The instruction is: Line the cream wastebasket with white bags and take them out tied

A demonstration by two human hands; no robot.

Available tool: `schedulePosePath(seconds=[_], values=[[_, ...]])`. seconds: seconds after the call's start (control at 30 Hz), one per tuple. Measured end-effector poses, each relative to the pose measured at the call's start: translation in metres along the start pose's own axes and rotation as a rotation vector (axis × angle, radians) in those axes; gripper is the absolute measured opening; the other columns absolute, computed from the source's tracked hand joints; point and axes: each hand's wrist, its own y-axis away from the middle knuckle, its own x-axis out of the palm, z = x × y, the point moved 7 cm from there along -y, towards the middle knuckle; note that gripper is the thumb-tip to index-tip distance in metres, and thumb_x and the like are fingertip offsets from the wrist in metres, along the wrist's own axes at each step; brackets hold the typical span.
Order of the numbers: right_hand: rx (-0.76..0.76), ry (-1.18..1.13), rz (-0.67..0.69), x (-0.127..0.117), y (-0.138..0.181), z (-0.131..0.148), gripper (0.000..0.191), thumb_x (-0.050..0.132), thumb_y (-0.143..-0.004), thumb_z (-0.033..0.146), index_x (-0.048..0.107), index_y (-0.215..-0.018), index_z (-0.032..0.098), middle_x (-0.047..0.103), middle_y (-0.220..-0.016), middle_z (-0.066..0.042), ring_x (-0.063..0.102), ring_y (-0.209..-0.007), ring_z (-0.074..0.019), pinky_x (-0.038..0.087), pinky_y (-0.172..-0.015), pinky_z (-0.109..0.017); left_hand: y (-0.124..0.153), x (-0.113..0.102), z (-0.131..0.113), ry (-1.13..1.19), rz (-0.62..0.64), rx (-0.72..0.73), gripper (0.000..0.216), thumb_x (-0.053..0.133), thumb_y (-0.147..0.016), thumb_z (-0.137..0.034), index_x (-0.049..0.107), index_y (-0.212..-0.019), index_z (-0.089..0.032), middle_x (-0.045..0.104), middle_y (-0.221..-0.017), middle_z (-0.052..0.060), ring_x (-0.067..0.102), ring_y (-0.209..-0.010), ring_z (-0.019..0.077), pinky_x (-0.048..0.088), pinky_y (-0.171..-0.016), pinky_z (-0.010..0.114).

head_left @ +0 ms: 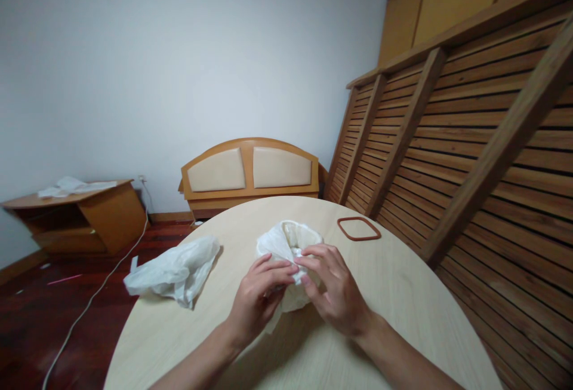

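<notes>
A small round container lined with a white plastic bag [273,239] stands near the middle of the table, the bag folded over its rim. My left hand [264,285] closes on the bag at the near side of the rim. Beside it, my right hand [331,279] pinches the same stretch of bag, its fingertips almost meeting the left ones. Most of the container's outside is covered by the bag and my hands. A brown rounded-square ring [359,238] lies on the table, back and to the right of my right hand.
On the left edge of the round wooden table [403,294] lies a crumpled white plastic bag [179,270], partly overhanging. Slatted wooden panels [447,133] lean along the right. A headboard [250,169] stands behind, a low cabinet [102,217] at left. A cable [96,291] crosses the floor.
</notes>
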Motion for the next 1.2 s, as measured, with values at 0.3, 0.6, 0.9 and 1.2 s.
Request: schedulePosePath(seconds=[0.3,0.6,0.9,1.2], values=[[0.057,-0.05,0.189,0.015,0.004,-0.004,0.034,0.044,-0.097,0.018,0.063,-0.124,0.02,0.072,-0.119,-0.007,0.048,-0.13,-0.0291,0.044,-0.106,-0.052,-0.002,0.001,-0.009,-0.009,-0.007,0.13,0.018,0.056,-0.099,-0.016,0.069,-0.107,-0.025,0.081,-0.103,0.003,0.074,-0.103,0.0152,0.046,-0.108,0.036],[0.112,-0.092,0.095,0.009,0.003,-0.011,0.033,0.041,-0.101,0.018,0.065,-0.123,0.021,0.074,-0.116,-0.006,0.051,-0.129,-0.0251,0.047,-0.105,-0.047,-0.004,0.001,-0.014,0.066,0.023,0.158,0.017,0.052,-0.102,-0.02,0.069,-0.103,-0.022,0.081,-0.102,0.006,0.075,-0.099,0.0156,0.048,-0.106,0.035],[0.172,-0.05,-0.007,-0.014,0.001,-0.044,0.034,0.039,-0.105,0.033,0.072,-0.11,0.025,0.071,-0.116,-0.007,0.055,-0.123,-0.0271,0.043,-0.106,-0.05,-0.008,-0.001,-0.013,0.183,0.091,0.142,0.019,0.052,-0.097,-0.009,0.064,-0.104,-0.022,0.079,-0.097,0.004,0.073,-0.1,0.0143,0.039,-0.115,0.035],[0.512,-0.348,-0.014,-0.008,0.016,-0.099,0.045,0.037,-0.105,0.049,0.069,-0.124,0.024,0.063,-0.14,-0.009,0.053,-0.134,-0.0262,0.036,-0.117,-0.047,0.001,-0.004,0.015,0.198,0.036,-0.022,0.031,0.048,-0.093,-0.003,0.063,-0.109,-0.025,0.075,-0.1,0.004,0.071,-0.103,0.016,0.045,-0.111,0.037]])
